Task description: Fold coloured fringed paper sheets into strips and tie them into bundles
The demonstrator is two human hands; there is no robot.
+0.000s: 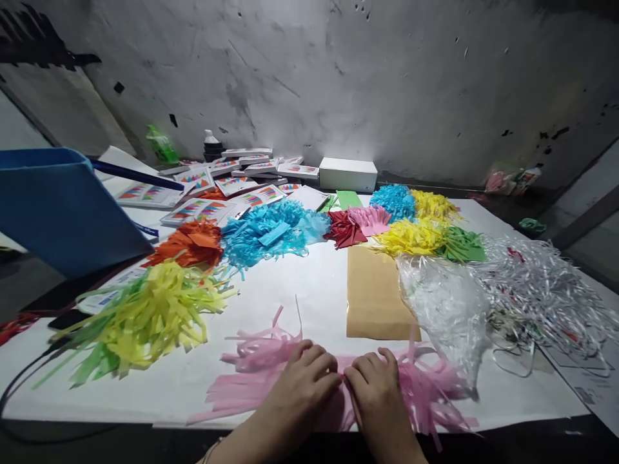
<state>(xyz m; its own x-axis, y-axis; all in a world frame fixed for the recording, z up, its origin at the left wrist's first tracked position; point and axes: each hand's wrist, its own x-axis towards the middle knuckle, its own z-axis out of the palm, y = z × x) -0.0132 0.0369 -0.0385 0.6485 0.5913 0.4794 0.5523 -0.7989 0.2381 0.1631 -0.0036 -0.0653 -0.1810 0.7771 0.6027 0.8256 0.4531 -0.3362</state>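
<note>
A pink tissue paper fringe (242, 386) lies across the front of the table, its cut strips spread to both sides. My left hand (312, 374) is closed on its middle, fingers curled down over the paper. Close beside it, my right hand (374, 390) also grips the middle, thumb and fingertips drawn together. The two hands nearly meet, and they hide the part of the paper between and under them. Just beyond my right hand lies a flat brown paper envelope (380, 296).
Yellow-green tissue fringe (164, 309) lies left; a clear plastic bag (445, 296) and silver tinsel strands (541, 290) lie right. Orange (188, 245), blue (271, 232) and yellow (411, 237) fringes line the back. Behind are several flat boxes (198, 209), a white box (348, 174) and a blue container (62, 206).
</note>
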